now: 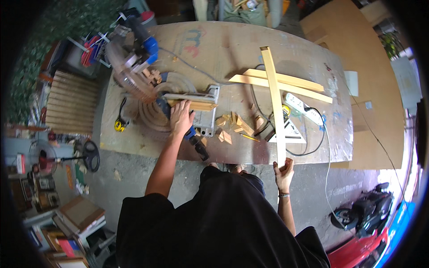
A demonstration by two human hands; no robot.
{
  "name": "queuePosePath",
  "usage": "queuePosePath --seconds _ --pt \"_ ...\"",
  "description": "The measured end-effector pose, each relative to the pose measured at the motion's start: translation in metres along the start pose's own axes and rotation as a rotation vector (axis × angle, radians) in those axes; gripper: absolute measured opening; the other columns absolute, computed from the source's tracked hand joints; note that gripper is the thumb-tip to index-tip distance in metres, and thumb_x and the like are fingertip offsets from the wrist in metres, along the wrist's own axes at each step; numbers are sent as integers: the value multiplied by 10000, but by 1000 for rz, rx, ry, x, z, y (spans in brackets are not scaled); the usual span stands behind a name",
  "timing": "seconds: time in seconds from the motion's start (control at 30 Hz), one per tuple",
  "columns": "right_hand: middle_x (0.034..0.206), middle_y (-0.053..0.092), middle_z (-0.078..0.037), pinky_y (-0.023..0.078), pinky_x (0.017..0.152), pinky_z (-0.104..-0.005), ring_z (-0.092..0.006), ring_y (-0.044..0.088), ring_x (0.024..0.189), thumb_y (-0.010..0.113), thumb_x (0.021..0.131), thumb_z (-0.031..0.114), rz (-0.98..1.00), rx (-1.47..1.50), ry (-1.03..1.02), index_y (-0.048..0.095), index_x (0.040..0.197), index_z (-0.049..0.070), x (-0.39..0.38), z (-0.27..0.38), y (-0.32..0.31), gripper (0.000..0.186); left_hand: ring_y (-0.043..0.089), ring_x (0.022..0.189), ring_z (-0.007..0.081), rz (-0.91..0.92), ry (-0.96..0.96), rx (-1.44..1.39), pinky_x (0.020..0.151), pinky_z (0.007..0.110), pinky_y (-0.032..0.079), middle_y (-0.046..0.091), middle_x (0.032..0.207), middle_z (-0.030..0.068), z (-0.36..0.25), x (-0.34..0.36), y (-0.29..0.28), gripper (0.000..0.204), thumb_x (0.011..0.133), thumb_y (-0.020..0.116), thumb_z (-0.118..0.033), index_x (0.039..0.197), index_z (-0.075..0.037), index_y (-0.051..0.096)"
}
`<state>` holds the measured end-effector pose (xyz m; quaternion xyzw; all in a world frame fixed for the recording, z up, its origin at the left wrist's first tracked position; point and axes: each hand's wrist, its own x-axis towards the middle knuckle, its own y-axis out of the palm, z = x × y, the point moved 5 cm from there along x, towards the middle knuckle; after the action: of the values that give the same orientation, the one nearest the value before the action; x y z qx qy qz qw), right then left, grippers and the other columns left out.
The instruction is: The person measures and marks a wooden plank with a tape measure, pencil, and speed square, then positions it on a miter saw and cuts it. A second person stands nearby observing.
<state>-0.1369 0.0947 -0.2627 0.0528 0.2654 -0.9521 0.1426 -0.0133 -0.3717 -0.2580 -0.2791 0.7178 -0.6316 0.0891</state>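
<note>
My left hand [180,119] reaches onto the mitre saw [132,67], its fingers over the near end of a short wooden piece [202,106] lying along the metal fence. Part of that piece is hidden under the fingers. Beside the wrist is the saw's black and blue handle [196,144]. At the table's front edge my right hand [284,175] is closed on the lower end of a long pale wooden strip [273,89]. The strip slants up and away, crossing above two other wooden strips [299,90].
Wood offcuts [239,123], a pencil [249,137], a white set square [291,133] and a power strip [304,108] with cables lie on the worktable [223,44]. A yellow tape measure [119,125] sits left of the saw. A motorcycle [366,210] stands at the lower right.
</note>
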Motion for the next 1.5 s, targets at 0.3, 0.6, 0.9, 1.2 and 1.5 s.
queuePosePath --seconds 0.3,0.6,0.9,1.2,1.5 --pt "850 624 -78 493 688 -253 -105 572 767 753 818 43 -136 106 -55 462 1069 -12 -43 1 17 388 608 962 369 379 94 -206 794 465 477 594 1037 180 4 -1 -10 437 809 737 -261 1140 -52 544" --pt "808 574 -17 455 642 -220 -64 513 719 771 818 46 -41 139 -15 469 1035 3 -86 -18 15 374 587 873 127 2 -716 -1497 769 316 486 578 936 31 2 -97 31 225 966 608 -198 1110 -73 488" --pt "634 526 -15 397 528 -256 -65 435 592 780 835 195 179 -314 -310 628 1018 -2 -58 1 -15 309 620 805 121 -238 -967 -1552 637 265 537 646 925 66 -2 -94 35 194 930 663 -139 1041 -55 527" --pt "598 562 -102 452 507 -353 -225 554 508 820 760 214 358 -503 -565 673 1030 61 53 50 -2 343 612 558 139 -590 -868 -1367 437 280 473 613 723 101 5 -60 70 254 858 718 -22 945 -26 479" --pt "636 579 -99 426 473 -396 -278 558 515 809 781 259 324 -574 -988 680 938 64 97 122 -9 281 523 433 225 -625 -558 -392 437 403 359 498 517 113 -97 -146 -78 362 898 678 -276 622 -73 562"
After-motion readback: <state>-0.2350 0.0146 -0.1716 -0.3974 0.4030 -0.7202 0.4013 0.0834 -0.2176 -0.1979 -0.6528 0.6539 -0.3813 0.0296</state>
